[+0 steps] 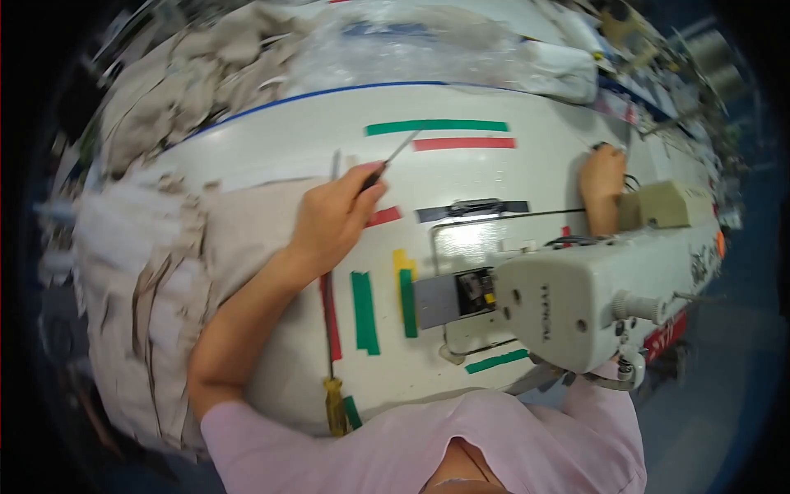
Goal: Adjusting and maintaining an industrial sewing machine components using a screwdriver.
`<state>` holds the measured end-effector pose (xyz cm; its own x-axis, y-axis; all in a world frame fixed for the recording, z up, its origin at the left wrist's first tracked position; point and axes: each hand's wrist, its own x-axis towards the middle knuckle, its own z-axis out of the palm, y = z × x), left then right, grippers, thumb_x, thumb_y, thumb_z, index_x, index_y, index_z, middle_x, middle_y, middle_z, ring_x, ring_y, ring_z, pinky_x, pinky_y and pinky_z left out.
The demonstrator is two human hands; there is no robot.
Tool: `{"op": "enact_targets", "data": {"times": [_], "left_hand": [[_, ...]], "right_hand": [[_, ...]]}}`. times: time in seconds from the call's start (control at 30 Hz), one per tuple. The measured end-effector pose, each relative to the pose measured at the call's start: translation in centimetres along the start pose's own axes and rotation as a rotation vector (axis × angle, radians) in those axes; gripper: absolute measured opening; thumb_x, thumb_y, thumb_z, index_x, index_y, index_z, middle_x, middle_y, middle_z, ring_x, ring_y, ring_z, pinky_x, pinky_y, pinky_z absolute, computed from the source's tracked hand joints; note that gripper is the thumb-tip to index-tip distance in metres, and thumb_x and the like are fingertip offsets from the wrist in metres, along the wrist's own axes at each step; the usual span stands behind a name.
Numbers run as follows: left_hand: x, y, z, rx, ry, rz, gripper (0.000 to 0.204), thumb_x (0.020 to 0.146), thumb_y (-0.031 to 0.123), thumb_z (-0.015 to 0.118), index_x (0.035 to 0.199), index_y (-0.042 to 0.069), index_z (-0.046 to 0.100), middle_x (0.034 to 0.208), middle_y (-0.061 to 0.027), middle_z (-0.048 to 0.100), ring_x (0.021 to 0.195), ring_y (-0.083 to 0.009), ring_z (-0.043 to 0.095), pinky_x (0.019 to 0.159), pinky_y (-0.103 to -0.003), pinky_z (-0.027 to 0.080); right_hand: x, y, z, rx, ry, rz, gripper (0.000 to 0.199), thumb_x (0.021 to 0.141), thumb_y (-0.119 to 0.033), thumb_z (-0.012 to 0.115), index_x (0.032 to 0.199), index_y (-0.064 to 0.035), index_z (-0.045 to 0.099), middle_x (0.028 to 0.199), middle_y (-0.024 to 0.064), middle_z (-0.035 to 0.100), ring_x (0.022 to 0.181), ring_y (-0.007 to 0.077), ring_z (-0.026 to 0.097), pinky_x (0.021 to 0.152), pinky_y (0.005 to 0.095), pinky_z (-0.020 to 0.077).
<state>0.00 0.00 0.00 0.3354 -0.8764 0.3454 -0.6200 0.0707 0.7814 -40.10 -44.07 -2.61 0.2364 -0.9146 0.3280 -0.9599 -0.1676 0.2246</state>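
My left hand [329, 218] is raised over the white table, left of the sewing machine. Its fingers are closed on a slim tool with a dark handle [373, 177] and a thin metal shaft pointing up and right; blur hides its exact kind. A second thin grey rod [336, 165] stands out near the knuckles, and I cannot tell if it is held. My right hand [603, 179] is beyond the sewing machine [568, 309], fingers curled near a small dark thing at the table's far right. What it grips, if anything, is unclear. Beside the machine's needle end, a recess [477, 292] shows metal parts.
A yellow-handled screwdriver [335, 403] lies at the near left edge. Beige cloth pieces [140, 313] cover the left side, with more cloth [189, 82] heaped behind. Clear plastic bags [395, 49] lie beyond the far edge. Green tape [436, 126] and other coloured strips mark the tabletop.
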Motion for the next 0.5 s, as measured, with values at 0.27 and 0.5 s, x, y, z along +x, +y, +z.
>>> {"op": "enact_targets", "data": {"times": [0.27,0.5], "left_hand": [[-0.8,3.4,-9.7,-0.367,0.342,-0.114,0.039,0.111,0.039,0.049,0.108,0.004,0.066,0.073,0.0013,0.059,0.065,-0.0073,0.055,0.060,-0.023,0.045],[-15.3,11.1,-4.1,-0.706,0.248,-0.389,0.037,0.113,0.043,0.039,0.107,0.008,0.050,0.077,-0.0051,0.062,0.061,-0.0116,0.059,0.057,-0.025,0.050]], "right_hand": [[-18.7,-0.9,-2.5,0.489,0.154,-0.696,0.048,0.101,-0.026,0.058,0.146,-0.0102,0.054,0.160,0.0168,0.039,0.147,0.0356,0.037,0.122,0.0509,0.0293],[-38.6,-2.1,-18.8,0.909,0.190,-0.354,0.022,0.099,0.004,0.059,0.120,0.0028,0.066,0.102,0.0164,0.068,0.088,0.0269,0.069,0.076,0.0375,0.0526]]}}
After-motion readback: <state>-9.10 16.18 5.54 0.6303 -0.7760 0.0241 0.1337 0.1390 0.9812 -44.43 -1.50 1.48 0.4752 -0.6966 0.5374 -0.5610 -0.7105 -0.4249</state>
